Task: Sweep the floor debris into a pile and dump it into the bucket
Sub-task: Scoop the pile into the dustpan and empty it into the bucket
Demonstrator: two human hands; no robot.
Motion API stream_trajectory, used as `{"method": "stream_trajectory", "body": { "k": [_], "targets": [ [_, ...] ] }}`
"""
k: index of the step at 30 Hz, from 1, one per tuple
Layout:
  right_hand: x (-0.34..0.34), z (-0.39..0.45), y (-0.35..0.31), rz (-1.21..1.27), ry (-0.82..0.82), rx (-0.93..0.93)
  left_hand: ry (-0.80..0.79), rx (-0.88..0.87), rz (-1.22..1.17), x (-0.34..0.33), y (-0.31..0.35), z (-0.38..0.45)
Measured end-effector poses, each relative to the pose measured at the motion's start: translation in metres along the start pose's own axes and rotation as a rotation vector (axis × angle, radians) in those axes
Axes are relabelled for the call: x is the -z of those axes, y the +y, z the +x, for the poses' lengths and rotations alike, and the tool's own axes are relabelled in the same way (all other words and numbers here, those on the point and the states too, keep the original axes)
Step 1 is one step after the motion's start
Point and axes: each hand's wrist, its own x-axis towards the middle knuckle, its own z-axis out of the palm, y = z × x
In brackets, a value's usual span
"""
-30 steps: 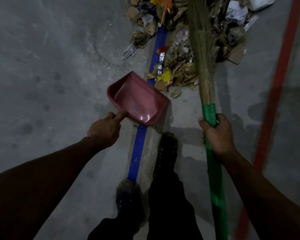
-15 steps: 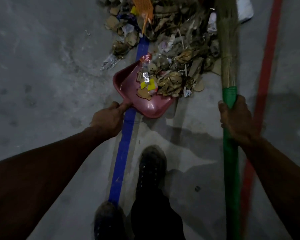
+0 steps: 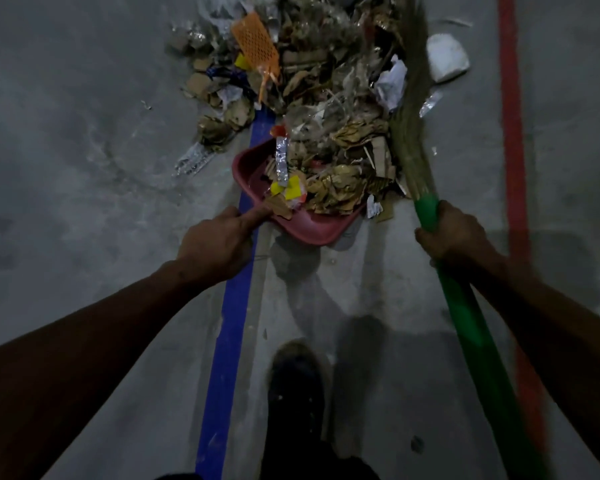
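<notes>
The left hand (image 3: 219,242) grips the handle of the pink dustpan (image 3: 312,230), its index finger (image 3: 257,213) stretched forward along the near rim and the other fingers curled under; the handle itself is hidden beneath the hand. The right hand (image 3: 456,233) is wrapped fully round the green broom handle (image 3: 471,327), just below the point where the straw bristles (image 3: 411,133) begin.

The dustpan sits across the blue floor line (image 3: 229,341), its mouth pushed into the near edge of the debris pile (image 3: 326,98). Cardboard scraps, yellow wrappers (image 3: 290,190) and a strip of foil already lie in it. The bristles run along the right flank of the pile, touching it. An orange mesh piece (image 3: 257,46) lies on the far left of the heap, a white crumpled piece (image 3: 445,58) just right of the broom, and a red floor line (image 3: 511,133) beyond that. The bucket is nowhere in view.

To load well, the pan's lip should probably stay flat on the concrete, though the dim light leaves unclear whether it is. Short strokes from the right, drawn towards the pan's back wall, would fill it without spilling over the low sides. Light wrappers may flutter out, so the pan is best lifted level once full.
</notes>
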Motion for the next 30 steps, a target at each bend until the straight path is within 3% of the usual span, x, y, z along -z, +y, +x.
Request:
{"method": "stream_trajectory", "body": {
  "k": [10, 17, 25, 30],
  "targets": [
    [-0.055, -0.048, 0.0, -0.112, 0.031, 0.049, 0.204, -0.139, 0.074, -0.031, -0.024, -0.001],
    [-0.063, -0.092, -0.002, -0.064, 0.038, 0.095, 0.201, -0.091, 0.108, -0.03, -0.021, -0.003],
    [-0.005, -0.084, 0.029, 0.264, 0.152, -0.113, 0.19, -0.092, 0.103, -0.032, -0.03, -0.008],
    [-0.033, -0.077, 0.029, 0.121, 0.04, -0.155, 0.174, -0.13, 0.093, -0.027, -0.03, -0.004]
  ]
}}
